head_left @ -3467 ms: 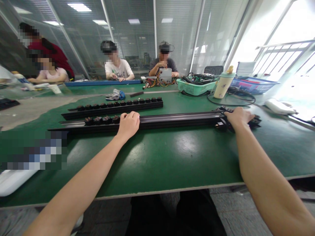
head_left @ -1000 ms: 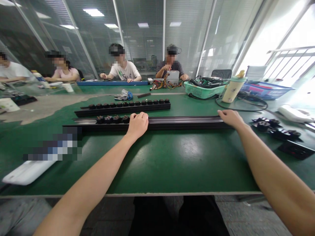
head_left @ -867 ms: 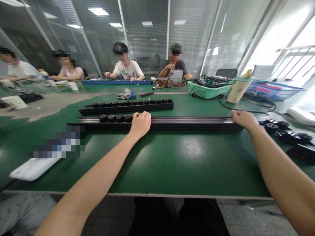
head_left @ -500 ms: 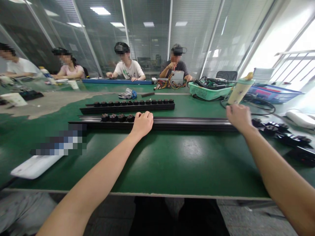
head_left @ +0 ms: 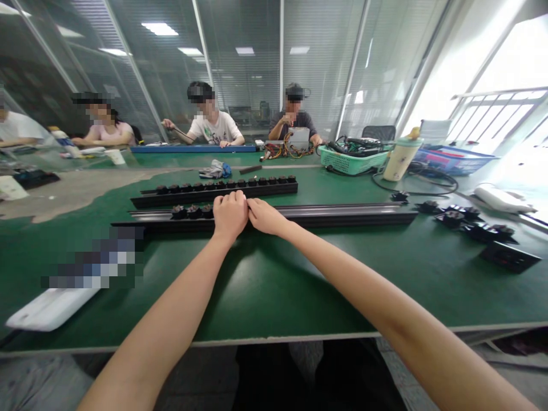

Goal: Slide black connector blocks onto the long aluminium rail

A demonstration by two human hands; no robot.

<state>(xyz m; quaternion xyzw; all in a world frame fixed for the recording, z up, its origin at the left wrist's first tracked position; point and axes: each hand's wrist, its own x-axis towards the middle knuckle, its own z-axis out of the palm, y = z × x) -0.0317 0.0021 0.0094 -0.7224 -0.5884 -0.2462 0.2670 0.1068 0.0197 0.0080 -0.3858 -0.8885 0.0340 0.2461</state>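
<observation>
Across the green table lies a long black rail (head_left: 351,214) with a silver channel, and several black knob-like parts (head_left: 187,212) sit in its left end. My left hand (head_left: 231,216) is closed over the rail just right of these parts, fingers curled down behind it. Touching or nearly touching it, my right hand (head_left: 266,217) is closed too, its fingertips pinched at the rail; whatever they hold is hidden. Behind stands a shorter black rail (head_left: 269,189), lined with similar parts. More loose black parts (head_left: 454,217) lie on the right, beyond the rail's end.
A white device (head_left: 47,308) with a blurred-out screen lies at front left. Further back are a green basket (head_left: 353,162) of cables, a cream tumbler (head_left: 400,161), a blue bin (head_left: 458,160) and a grey-blue cloth (head_left: 216,169). Several people sit across the table.
My right hand has come from the rail's right end leftward to beside my left hand. My left hand stays on the rail. The view has shifted slightly.
</observation>
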